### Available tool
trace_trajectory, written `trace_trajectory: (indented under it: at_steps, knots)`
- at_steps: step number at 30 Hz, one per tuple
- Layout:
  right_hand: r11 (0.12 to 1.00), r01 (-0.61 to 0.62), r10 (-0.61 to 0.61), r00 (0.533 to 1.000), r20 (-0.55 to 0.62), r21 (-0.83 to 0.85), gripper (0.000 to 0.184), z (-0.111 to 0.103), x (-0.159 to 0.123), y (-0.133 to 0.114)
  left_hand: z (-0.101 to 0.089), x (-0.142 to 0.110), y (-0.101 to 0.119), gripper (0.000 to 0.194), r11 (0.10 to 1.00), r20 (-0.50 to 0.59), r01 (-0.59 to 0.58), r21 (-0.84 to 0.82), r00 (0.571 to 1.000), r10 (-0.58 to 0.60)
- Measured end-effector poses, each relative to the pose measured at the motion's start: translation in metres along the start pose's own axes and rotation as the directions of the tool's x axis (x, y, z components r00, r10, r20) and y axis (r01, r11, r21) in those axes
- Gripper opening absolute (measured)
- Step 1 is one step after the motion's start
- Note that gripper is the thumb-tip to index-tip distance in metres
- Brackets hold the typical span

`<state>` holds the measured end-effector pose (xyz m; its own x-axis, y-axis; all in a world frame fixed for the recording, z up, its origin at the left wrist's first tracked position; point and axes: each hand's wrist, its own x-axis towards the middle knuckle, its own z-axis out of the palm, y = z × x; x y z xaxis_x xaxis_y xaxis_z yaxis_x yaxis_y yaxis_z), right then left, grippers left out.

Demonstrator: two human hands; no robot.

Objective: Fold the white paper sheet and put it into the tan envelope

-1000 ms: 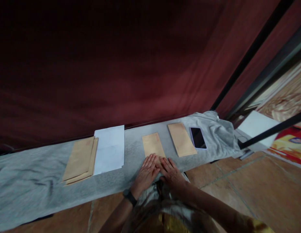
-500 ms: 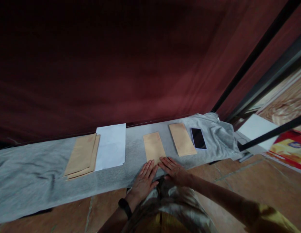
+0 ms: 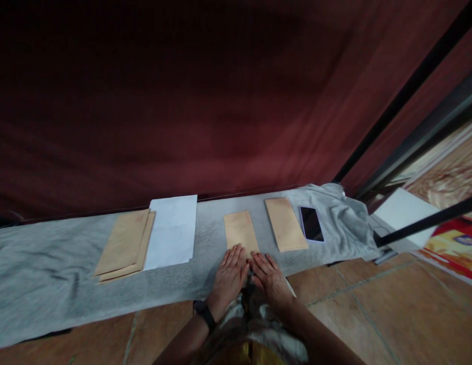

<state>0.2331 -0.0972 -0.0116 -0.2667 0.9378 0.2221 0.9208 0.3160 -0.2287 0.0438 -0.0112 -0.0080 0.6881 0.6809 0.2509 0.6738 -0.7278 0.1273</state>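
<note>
A brown paper envelope (image 3: 240, 229) lies flat on the grey cloth in front of me, its near end under my fingers. My left hand (image 3: 228, 271), with a dark band on the wrist, rests palm down on the envelope's lower left part, fingers stretched out. On its lower right edge lies my right hand (image 3: 270, 276), also flat with the fingers extended. Both hands cover the near end of the envelope. Just to the right is a second brown envelope (image 3: 286, 224), apart from my hands.
White paper sheets (image 3: 173, 230) and a stack of brown envelopes (image 3: 123, 241) lie to the left. A phone (image 3: 312, 223) is at the right. Grey cloth (image 3: 209, 243) covers the narrow surface, with a dark red curtain (image 3: 220, 126) behind and a black bar (image 3: 429, 220) at right.
My right hand has shifted a little, its forearm now angled closer to my body. My left hand stays flat on the envelope. The view has tilted slightly.
</note>
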Motion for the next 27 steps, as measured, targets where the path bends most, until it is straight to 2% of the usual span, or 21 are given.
trace_trajectory:
  at_steps: [3,8,11,16,22,27]
  knots:
    - [1.0,-0.018,0.018,1.0,0.0,0.021,0.055,-0.001,0.001,0.0,0.008,0.024,-0.005,0.054,0.998,0.018,0.062,0.017,0.998,-0.063]
    - [0.998,-0.018,0.018,1.0,-0.005,0.052,0.055,-0.003,0.002,-0.001,0.021,0.067,-0.013,0.058,0.994,0.087,0.104,0.044,0.99,-0.107]
    - [0.997,-0.035,0.037,0.999,-0.019,0.062,0.052,-0.005,0.002,-0.003,0.029,0.085,-0.017,0.06,0.991,0.092,0.125,0.049,0.987,-0.129]
    - [0.998,-0.041,0.042,0.999,-0.017,0.045,0.053,-0.008,0.003,-0.006,0.041,0.103,-0.022,0.062,0.989,0.06,0.144,0.046,0.987,-0.146]
    - [0.999,-0.032,0.032,0.999,-0.019,0.023,0.054,-0.007,0.003,-0.006,0.046,0.122,-0.027,0.061,0.989,0.023,0.143,0.032,0.989,-0.143]
    - [1.0,-0.011,0.011,1.0,0.004,-0.018,0.06,-0.002,0.001,-0.003,0.047,0.138,-0.03,0.061,0.988,0.045,0.154,0.026,0.987,-0.155]
